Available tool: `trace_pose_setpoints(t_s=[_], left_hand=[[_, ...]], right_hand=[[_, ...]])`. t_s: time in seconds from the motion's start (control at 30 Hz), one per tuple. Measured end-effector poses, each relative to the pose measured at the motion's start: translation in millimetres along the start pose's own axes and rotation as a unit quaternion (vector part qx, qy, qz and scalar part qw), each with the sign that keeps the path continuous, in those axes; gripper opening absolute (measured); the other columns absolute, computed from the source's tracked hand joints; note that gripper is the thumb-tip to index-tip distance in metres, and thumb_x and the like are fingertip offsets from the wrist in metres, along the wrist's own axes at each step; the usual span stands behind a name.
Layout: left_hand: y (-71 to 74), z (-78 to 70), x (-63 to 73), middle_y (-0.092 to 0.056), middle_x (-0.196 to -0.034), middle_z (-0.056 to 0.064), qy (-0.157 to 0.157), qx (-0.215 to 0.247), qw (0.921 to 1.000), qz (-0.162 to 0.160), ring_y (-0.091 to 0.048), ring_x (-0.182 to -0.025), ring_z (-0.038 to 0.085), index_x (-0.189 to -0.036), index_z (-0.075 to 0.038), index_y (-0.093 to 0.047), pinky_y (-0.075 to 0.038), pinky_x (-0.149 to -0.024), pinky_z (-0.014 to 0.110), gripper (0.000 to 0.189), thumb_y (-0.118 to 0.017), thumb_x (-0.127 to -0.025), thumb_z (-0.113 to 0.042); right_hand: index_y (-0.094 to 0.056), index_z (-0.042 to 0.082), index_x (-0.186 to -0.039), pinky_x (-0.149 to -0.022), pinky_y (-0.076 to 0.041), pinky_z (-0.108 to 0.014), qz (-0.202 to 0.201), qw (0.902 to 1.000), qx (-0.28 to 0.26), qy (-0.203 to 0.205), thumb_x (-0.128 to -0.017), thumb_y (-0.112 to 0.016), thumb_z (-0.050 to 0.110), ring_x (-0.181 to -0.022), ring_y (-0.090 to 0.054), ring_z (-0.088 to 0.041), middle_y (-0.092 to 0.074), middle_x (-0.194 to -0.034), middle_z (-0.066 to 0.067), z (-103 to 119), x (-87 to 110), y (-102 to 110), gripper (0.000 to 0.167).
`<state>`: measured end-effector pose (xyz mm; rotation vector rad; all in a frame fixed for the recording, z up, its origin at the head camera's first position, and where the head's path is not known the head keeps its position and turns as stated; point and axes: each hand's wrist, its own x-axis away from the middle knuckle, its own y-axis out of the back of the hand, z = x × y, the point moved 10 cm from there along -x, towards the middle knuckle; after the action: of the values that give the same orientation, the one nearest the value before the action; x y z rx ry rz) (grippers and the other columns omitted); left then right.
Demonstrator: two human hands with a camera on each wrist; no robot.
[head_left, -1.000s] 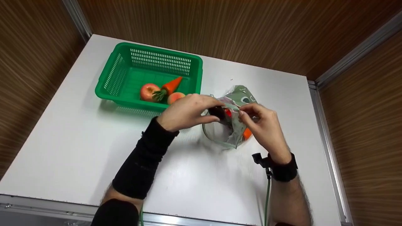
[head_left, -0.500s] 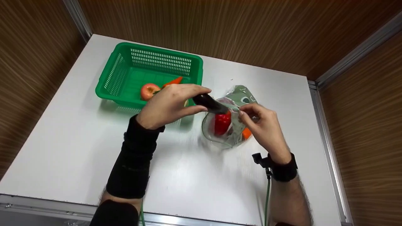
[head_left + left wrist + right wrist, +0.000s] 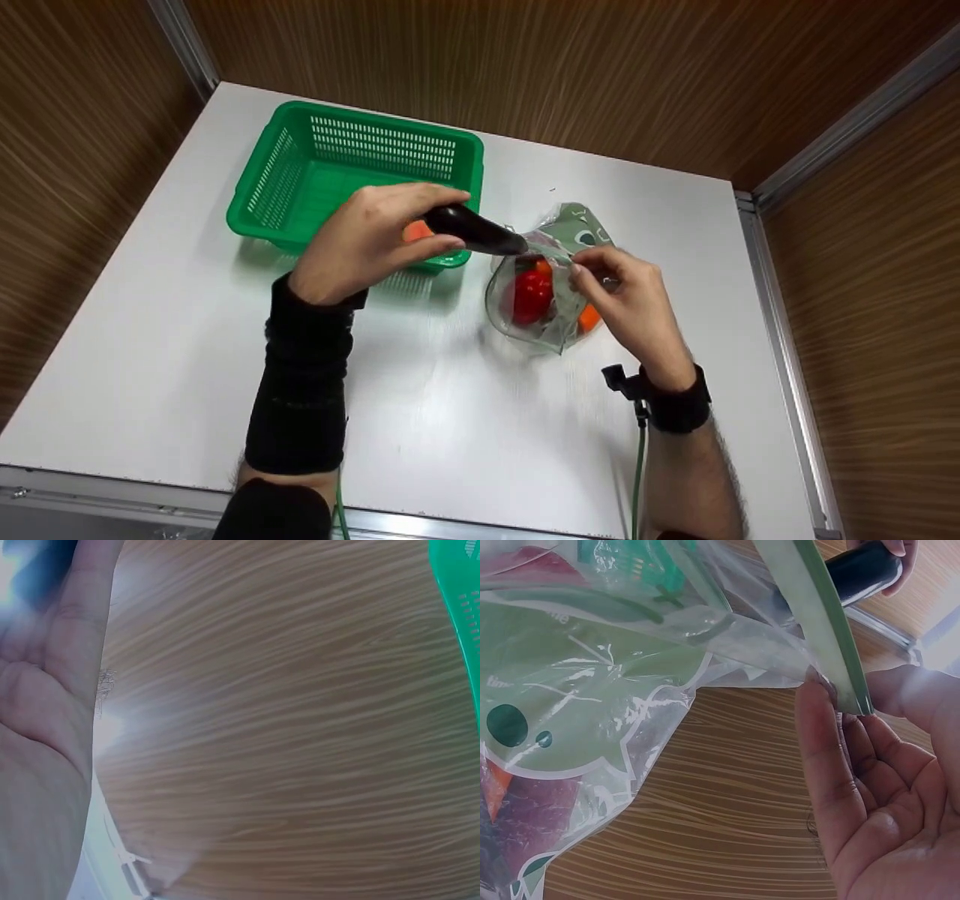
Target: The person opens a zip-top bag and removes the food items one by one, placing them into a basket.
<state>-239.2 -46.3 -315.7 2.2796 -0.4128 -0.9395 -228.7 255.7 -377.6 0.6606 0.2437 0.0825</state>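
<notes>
My left hand (image 3: 367, 236) grips one end of a dark eggplant (image 3: 476, 229) between thumb and fingers. The eggplant's far end is at the left edge of the mouth of a clear zip bag (image 3: 566, 330) with a green printed panel; whether they touch I cannot tell. With thumb and index finger, my right hand (image 3: 626, 300) pinches the bag's rim, as the right wrist view shows with the bag's green edge strip (image 3: 840, 637). Inside the bag lie a red bell pepper (image 3: 532, 296) and an orange item (image 3: 589, 319). The left wrist view shows mostly palm.
A green plastic basket (image 3: 292, 112) stands at the back left. In it a pinkish-orange round fruit (image 3: 418, 229) shows partly behind my left hand, which hides the rest of the contents. Wood-grain panels (image 3: 480, 67) border the white table (image 3: 450, 420). A green cable (image 3: 637, 480) hangs from the right wrist.
My left hand has drawn the eggplant out of the bag and up to the left, over the basket's near right corner. The red pepper is now uncovered. The right hand has stayed still.
</notes>
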Motion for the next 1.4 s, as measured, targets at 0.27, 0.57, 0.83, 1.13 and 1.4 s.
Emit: trace_pose_setpoints(t_s=[0.27, 0.57, 0.83, 1.13, 1.4], left_hand=[[28.4, 9.2, 9.1, -0.085, -0.144, 0.007, 0.01, -0.01, 0.9979, -0.063, -0.082, -0.134, 0.023, -0.15, -0.009, -0.08, -0.068, -0.113, 0.041, 0.054, -0.089, -0.105, -0.036], [47.1, 38.4, 14.2, -0.084, -0.146, 0.013, 0.068, -0.051, 0.9897, -0.115, -0.081, -0.138, 0.03, -0.15, -0.006, -0.079, -0.064, -0.122, 0.046, 0.053, -0.087, -0.108, -0.036], [56.6, 73.4, 21.3, -0.083, -0.148, 0.014, 0.132, -0.071, 0.9794, -0.135, -0.08, -0.138, 0.033, -0.149, -0.005, -0.079, -0.065, -0.12, 0.052, 0.05, -0.086, -0.109, -0.034], [57.3, 109.0, 26.5, -0.082, -0.147, 0.017, 0.202, -0.087, 0.9671, -0.127, -0.078, -0.14, 0.037, -0.147, -0.005, -0.08, -0.062, -0.123, 0.056, 0.044, -0.087, -0.109, -0.027], [62.4, 140.0, 39.8, -0.081, -0.15, 0.02, 0.269, -0.093, 0.9496, -0.13, -0.077, -0.142, 0.04, -0.147, -0.003, -0.079, -0.061, -0.123, 0.059, 0.043, -0.087, -0.109, -0.021]], right_hand=[[-0.085, 0.001, -0.122, -0.079, -0.061, -0.011, 0.004, 1.0, 0.003, -0.001, -0.113, -0.077, 0.005, -0.091, -0.074, -0.005, -0.084, -0.104, -0.016, -0.6, 0.4, 0.0, 0.013], [-0.085, 0.0, -0.121, -0.079, -0.062, -0.011, 0.0, 1.0, -0.005, -0.001, -0.112, -0.078, 0.003, -0.09, -0.075, -0.005, -0.084, -0.104, -0.017, -2.2, 1.7, 1.1, 0.012], [-0.085, 0.0, -0.121, -0.078, -0.062, -0.012, -0.001, 1.0, -0.003, 0.003, -0.111, -0.078, 0.003, -0.089, -0.074, -0.005, -0.084, -0.103, -0.017, -1.7, 0.6, 1.1, 0.012], [-0.085, 0.0, -0.121, -0.079, -0.062, -0.011, -0.002, 1.0, -0.007, 0.003, -0.111, -0.078, 0.002, -0.089, -0.074, -0.005, -0.084, -0.103, -0.017, -1.5, 0.6, 0.5, 0.012], [-0.085, 0.001, -0.121, -0.079, -0.06, -0.011, -0.002, 1.0, -0.004, 0.002, -0.111, -0.078, 0.003, -0.089, -0.074, -0.005, -0.084, -0.101, -0.016, -1.7, 0.3, 0.7, 0.012]])
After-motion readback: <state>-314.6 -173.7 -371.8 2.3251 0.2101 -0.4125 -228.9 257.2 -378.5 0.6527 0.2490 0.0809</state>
